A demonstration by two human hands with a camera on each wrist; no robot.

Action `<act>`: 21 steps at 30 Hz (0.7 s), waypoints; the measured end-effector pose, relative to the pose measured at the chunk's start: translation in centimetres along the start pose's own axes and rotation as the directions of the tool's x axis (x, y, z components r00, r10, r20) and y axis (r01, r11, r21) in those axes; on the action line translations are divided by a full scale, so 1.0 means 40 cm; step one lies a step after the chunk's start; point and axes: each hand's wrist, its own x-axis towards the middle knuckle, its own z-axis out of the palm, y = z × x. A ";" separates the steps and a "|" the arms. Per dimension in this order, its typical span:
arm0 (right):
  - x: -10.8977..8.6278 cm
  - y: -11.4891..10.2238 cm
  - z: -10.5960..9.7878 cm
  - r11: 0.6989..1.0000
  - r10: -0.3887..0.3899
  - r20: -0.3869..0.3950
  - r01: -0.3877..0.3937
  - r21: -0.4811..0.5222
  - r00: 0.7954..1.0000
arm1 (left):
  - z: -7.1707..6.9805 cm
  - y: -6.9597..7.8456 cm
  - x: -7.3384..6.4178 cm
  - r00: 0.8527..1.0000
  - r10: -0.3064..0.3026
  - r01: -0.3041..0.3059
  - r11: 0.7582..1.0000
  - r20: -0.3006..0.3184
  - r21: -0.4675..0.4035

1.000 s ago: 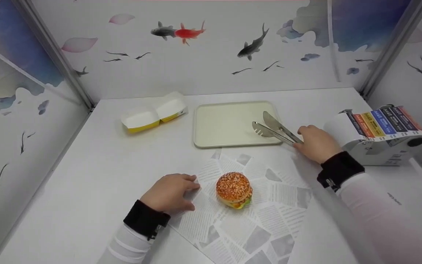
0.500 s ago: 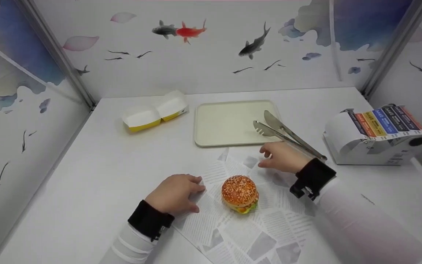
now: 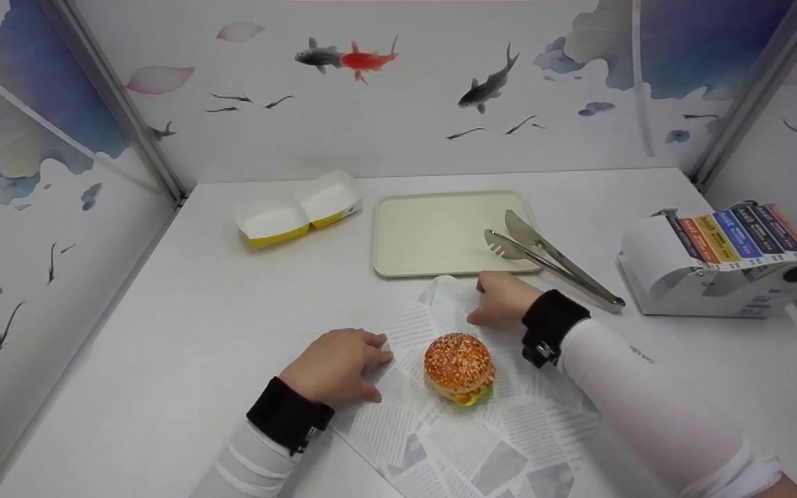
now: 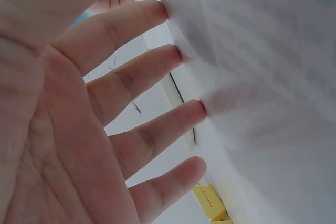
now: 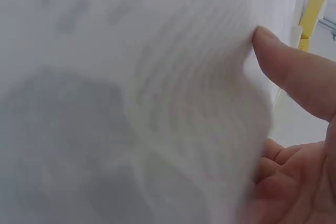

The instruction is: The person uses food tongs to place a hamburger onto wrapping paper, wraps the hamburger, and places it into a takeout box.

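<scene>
A sesame-bun burger (image 3: 459,368) sits on the printed wrapping paper (image 3: 471,443) between the two hands. To its left, the left hand (image 3: 336,366) rests with spread, relaxed fingers on the paper's left part. In the left wrist view its straight fingertips (image 4: 195,109) meet the paper. At the paper's far right edge, the right hand (image 3: 502,297) has thumb and fingers apart. Its thumb (image 5: 294,72) reaches the bulging paper in the right wrist view, where the other fingertips are hidden behind the sheet. The paper's far corner curls up.
Behind the paper lies a cream tray (image 3: 433,242), with metal tongs (image 3: 564,266) across its right side. An open yellow-and-white burger box (image 3: 298,211) stands back left. A white label dispenser (image 3: 717,263) with coloured labels is at the right. Patterned walls enclose the table.
The right hand has left the tongs, now lying farther onto the table, and moved left to the paper's far edge. The far corner has curled up. The left hand has barely moved.
</scene>
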 end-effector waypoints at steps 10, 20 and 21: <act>-0.006 -0.004 -0.038 0.986 -0.164 -0.128 0.164 -0.007 0.978 | 0.001 -0.001 -0.003 0.999 0.025 -0.025 1.000 -0.020 0.003; -0.049 -0.013 -0.073 0.974 -0.196 -0.252 0.218 0.061 0.948 | 0.004 -0.015 0.007 0.999 0.002 -0.003 1.000 -0.046 -0.018; -0.051 -0.012 -0.072 0.974 -0.190 -0.272 0.215 0.065 0.943 | 0.003 -0.018 0.010 0.998 -0.002 0.001 1.000 -0.058 -0.015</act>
